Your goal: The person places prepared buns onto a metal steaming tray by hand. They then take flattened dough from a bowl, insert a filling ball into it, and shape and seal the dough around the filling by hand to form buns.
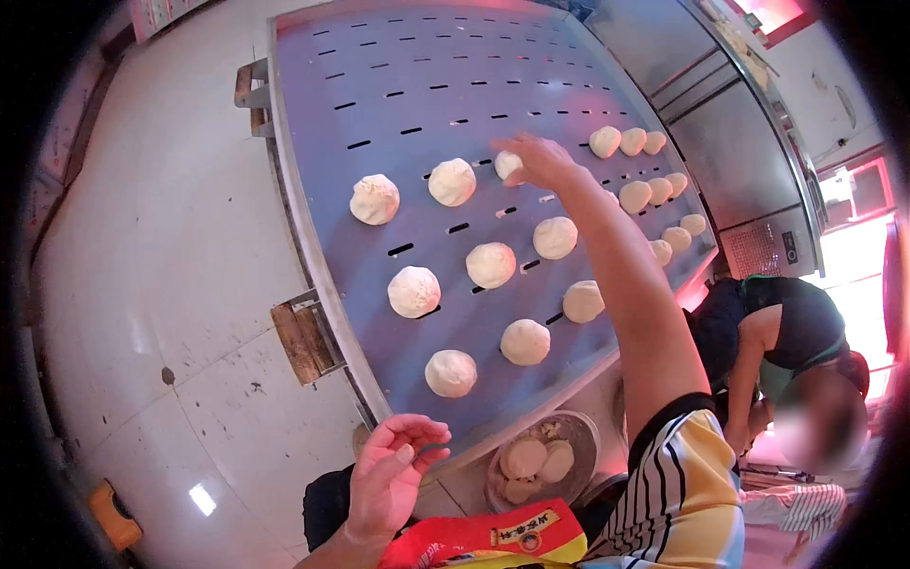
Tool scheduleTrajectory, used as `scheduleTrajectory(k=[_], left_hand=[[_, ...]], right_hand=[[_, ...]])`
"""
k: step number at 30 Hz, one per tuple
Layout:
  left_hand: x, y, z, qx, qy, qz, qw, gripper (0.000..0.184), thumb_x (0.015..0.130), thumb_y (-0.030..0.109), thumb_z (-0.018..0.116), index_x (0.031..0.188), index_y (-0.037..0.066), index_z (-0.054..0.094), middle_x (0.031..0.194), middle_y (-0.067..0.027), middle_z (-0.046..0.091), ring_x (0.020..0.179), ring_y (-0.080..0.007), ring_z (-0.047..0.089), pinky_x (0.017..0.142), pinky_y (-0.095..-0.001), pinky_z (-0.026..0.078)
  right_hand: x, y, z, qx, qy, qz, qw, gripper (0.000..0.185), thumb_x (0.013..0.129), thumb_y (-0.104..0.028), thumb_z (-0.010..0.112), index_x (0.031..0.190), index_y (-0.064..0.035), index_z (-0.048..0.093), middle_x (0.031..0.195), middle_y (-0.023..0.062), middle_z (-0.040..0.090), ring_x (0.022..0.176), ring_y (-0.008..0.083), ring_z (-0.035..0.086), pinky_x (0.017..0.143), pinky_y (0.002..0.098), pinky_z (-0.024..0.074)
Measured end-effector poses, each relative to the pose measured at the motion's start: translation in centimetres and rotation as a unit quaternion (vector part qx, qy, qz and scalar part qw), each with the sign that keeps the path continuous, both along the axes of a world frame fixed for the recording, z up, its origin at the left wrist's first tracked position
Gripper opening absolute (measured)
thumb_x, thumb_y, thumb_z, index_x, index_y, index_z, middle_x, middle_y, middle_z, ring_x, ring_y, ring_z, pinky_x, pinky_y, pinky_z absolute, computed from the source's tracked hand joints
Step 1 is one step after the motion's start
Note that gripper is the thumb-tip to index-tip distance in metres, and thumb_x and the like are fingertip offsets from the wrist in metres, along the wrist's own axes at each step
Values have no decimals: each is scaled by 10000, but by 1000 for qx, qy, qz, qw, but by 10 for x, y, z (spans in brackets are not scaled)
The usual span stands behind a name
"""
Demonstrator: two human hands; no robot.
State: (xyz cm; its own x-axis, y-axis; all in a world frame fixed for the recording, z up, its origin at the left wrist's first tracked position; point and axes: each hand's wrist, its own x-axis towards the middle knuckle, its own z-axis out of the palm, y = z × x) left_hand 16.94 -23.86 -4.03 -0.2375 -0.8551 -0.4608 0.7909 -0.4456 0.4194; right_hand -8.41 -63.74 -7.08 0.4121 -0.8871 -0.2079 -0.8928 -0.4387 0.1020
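While left fingers point(408, 429) curve, parted, right fingers point(524, 145) spread by matte, round dough point(506, 165).

At least nineteen dough balls point(490, 265) are showing on one tabletop point(427, 107); three lumps point(524, 458) are lying in one basin point(590, 446).

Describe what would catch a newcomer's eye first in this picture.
Dough balls stand out in rows on the bluish slotted tabletop. The right hand is over it at one ball, while the left hand is open by its near edge. Low in view, a round bowl holds more dough.
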Motion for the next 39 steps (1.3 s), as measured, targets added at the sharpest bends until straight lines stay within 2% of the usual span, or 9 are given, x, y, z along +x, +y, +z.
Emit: scheduleTrajectory(k=[2,5,14,23,26,32,35,37,39], left_hand=[[2,2,1,0,2,6,1000,403,854,207,590,1178,-1,469,1152,-172,560,1091,-270,547,942,-401,439],[2,5,3,4,5,3,1000,404,853,208,587,1177,-1,468,1147,-172,561,1091,-272,546,944,-404,439],[6,6,2,13,-8,2,1000,405,856,229,583,1164,-9,469,1136,-178,564,1089,-278,547,947,-405,440],[12,12,5,-20,-4,-10,1000,412,852,232,586,1157,-19,470,1129,-186,569,1079,-284,556,934,-402,450],[14,15,5,-13,-5,0,1000,413,855,236,587,1155,-24,471,1127,-187,570,1077,-284,557,930,-402,452],[14,17,8,-18,-4,-10,1000,414,865,251,586,1152,-24,472,1128,-183,571,1078,-280,557,935,-401,452],[13,20,10,-32,-4,-15,999,419,869,256,581,1161,-21,467,1129,-180,571,1082,-277,555,936,-399,451],[9,25,12,-37,-1,-17,999,421,874,261,574,1170,-18,463,1130,-177,571,1085,-274,553,936,-396,449],[6,31,15,-57,7,-20,998,424,878,270,566,1177,-12,461,1131,-173,572,1086,-268,552,935,-392,448]], right_hand=[[15,22,14,-39,-81,-106,990,562,708,-363,746,1208,-176,573,1177,159,581,1074,330,570,876,430,475],[15,8,-12,-48,-73,-153,984,557,714,-378,751,1203,-170,582,1165,145,593,1077,313,571,880,421,470],[1,4,-22,-58,-84,-61,993,432,719,-335,744,1103,-173,630,1064,121,615,1041,299,583,854,414,479],[6,14,-12,-61,-96,-111,987,447,721,-381,741,1096,-169,622,1224,132,551,1068,293,577,866,420,473],[8,20,0,-99,-98,-152,979,572,700,-399,756,1180,-146,577,1170,163,584,1066,315,579,871,426,472],[-9,0,-31,-30,-131,-155,979,974,649,-462,784,1417,-107,301,993,222,640,1029,383,585,888,434,461],[13,32,18,10,-152,-189,970,940,683,-471,764,1421,-119,299,1085,227,620,1059,386,572,898,431,455],[9,40,30,-157,-223,-89,958,923,702,-493,747,1423,-129,301,1172,220,587,1089,380,562,915,429,448],[-1,67,71,-180,-289,-96,935,902,705,-490,745,1417,-139,318,1219,216,559,1104,373,556,926,428,443]])
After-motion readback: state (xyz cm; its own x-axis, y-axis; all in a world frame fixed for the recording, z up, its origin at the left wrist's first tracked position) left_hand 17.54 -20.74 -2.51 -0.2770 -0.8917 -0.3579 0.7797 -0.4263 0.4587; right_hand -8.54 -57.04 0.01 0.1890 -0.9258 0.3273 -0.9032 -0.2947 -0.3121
